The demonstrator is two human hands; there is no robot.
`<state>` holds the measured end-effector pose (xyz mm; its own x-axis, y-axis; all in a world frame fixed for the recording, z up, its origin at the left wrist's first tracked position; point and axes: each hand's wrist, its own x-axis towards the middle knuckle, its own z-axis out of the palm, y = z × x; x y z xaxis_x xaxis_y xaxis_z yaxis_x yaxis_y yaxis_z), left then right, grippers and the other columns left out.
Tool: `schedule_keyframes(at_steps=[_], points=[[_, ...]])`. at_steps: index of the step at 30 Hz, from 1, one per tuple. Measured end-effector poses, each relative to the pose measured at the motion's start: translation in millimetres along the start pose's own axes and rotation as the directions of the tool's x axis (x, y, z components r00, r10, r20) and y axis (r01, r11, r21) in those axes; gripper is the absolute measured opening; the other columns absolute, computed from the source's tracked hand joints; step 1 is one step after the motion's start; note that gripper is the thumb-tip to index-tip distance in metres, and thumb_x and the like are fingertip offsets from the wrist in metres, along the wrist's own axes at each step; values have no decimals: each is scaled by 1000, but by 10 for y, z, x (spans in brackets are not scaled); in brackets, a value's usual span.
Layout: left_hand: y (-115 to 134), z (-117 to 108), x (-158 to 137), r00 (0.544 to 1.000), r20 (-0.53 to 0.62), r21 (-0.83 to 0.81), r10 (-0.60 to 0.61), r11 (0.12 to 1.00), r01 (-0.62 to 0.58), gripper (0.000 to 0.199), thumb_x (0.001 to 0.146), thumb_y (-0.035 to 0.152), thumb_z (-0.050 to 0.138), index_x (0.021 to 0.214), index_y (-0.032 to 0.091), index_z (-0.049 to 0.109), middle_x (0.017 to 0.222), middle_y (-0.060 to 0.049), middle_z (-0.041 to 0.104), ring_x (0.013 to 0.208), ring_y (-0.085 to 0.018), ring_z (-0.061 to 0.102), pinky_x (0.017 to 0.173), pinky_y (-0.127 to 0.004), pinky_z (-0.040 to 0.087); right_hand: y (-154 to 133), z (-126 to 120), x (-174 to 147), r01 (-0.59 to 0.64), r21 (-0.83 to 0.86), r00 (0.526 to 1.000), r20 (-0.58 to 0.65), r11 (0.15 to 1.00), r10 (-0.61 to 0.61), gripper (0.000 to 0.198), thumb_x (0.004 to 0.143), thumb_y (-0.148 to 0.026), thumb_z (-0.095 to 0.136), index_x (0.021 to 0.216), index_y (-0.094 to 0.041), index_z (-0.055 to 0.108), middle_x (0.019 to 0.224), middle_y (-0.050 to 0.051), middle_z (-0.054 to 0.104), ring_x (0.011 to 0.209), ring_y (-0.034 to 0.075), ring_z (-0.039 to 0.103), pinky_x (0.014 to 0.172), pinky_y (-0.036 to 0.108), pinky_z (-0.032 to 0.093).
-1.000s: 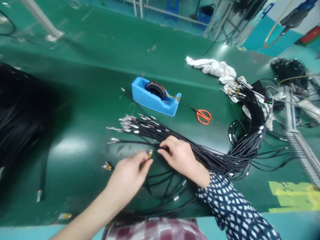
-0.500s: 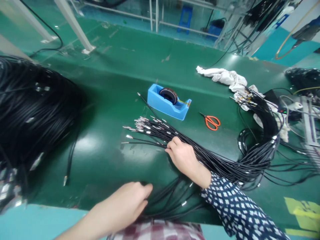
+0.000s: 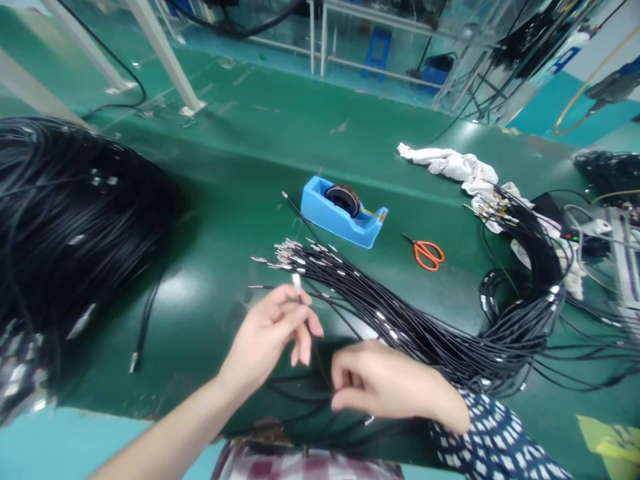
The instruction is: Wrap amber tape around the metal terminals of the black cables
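Note:
My left hand [image 3: 273, 330] pinches a thin black cable just below its white-tagged end [image 3: 297, 281], which points up and away from me. From there the cable [image 3: 320, 363] hangs slack toward my right hand [image 3: 383, 380], whose curled fingers close around it near the table's front edge. Behind both hands a thick bundle of black cables [image 3: 400, 310] lies across the table, its pale ends fanned out at the left. Several looser cables [image 3: 295, 393] run beneath my hands, partly hidden by them.
Beyond the bundle stand a blue tape dispenser [image 3: 340, 217] and orange-handled scissors [image 3: 427, 255]. A big heap of black cable [image 3: 85, 227] fills the left side. White cloth [image 3: 455, 167] lies at the back right, near a metal fixture [image 3: 623, 253].
My left hand has risen to the bundle's left end and pinches a cable end. My right hand has come off the bundle and drawn back toward the table's front edge.

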<state>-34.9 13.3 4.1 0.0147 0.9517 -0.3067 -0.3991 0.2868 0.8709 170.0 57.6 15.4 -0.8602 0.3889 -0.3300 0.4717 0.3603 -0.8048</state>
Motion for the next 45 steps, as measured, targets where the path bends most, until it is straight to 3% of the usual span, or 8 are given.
schedule_keyframes(at_steps=[2, 6, 11, 18, 30, 37, 42, 45], points=[[-107, 67, -11, 990, 105, -12, -98, 995, 100, 13, 90, 27, 60, 87, 17, 52, 67, -2, 71, 35, -10, 58, 33, -15, 36, 36, -48, -20, -10, 119, 1000, 28, 993, 7, 15, 86, -34, 66, 85, -19, 67, 68, -2, 67, 58, 9, 61, 57, 18, 42], [-266, 159, -36, 966, 179, 3, -188, 982, 190, 14, 90, 28, 59, 86, 14, 58, 68, -4, 72, 35, -8, 58, 34, -14, 38, 100, -160, 0, -86, 344, 935, -296, 935, 195, 19, 91, -33, 58, 92, -17, 67, 69, 0, 67, 55, 10, 61, 53, 19, 45], [-326, 196, -40, 948, 217, 26, -234, 972, 234, 16, 90, 30, 60, 87, 14, 60, 66, -4, 71, 34, -8, 58, 33, -14, 37, 117, -164, 75, 55, 459, 865, -465, 887, 187, 19, 86, -33, 65, 90, -15, 70, 86, 4, 68, 55, 8, 59, 50, 19, 44], [-372, 221, -13, 943, 219, 53, -250, 968, 244, 17, 90, 31, 60, 88, 14, 60, 66, -3, 70, 35, -8, 58, 34, -14, 37, 144, -108, 121, 97, 437, 841, -516, 894, 160, 16, 85, -30, 65, 85, -14, 69, 81, 3, 65, 53, 6, 52, 48, 19, 42], [-370, 230, 40, 942, 210, 48, -263, 965, 258, 30, 92, 43, 54, 89, 14, 59, 61, -3, 69, 31, -9, 55, 31, -14, 34, 231, -159, 216, 177, 622, 893, -428, 763, 142, 30, 85, -42, 66, 89, -12, 64, 72, 2, 64, 56, 8, 53, 52, 20, 41], [-300, 245, 118, 911, 234, -50, -340, 932, 360, 31, 91, 44, 54, 85, 14, 61, 58, -3, 66, 29, -7, 49, 29, -14, 28, 254, -180, 217, 226, 558, 888, -454, 798, 65, 26, 87, -39, 64, 88, -13, 65, 83, 3, 61, 63, 9, 56, 58, 23, 45], [-328, 248, 115, 970, 91, 48, -226, 974, 222, 19, 86, 36, 64, 93, 19, 58, 59, 3, 63, 31, -1, 36, 33, -13, 19, 240, -159, 184, 218, 451, 847, -528, 866, 62, 24, 88, -37, 63, 87, -13, 66, 79, 1, 59, 57, 7, 48, 53, 21, 39], [-345, 256, 109, 991, -15, 183, -136, 974, 136, 20, 83, 34, 69, 95, 20, 63, 52, 6, 57, 35, -3, 34, 36, -15, 20, 446, -427, 114, 48, 160, 860, -508, 986, 40, 26, 91, -40, 58, 95, -17, 68, 85, 2, 66, 65, 10, 56, 59, 22, 44]])
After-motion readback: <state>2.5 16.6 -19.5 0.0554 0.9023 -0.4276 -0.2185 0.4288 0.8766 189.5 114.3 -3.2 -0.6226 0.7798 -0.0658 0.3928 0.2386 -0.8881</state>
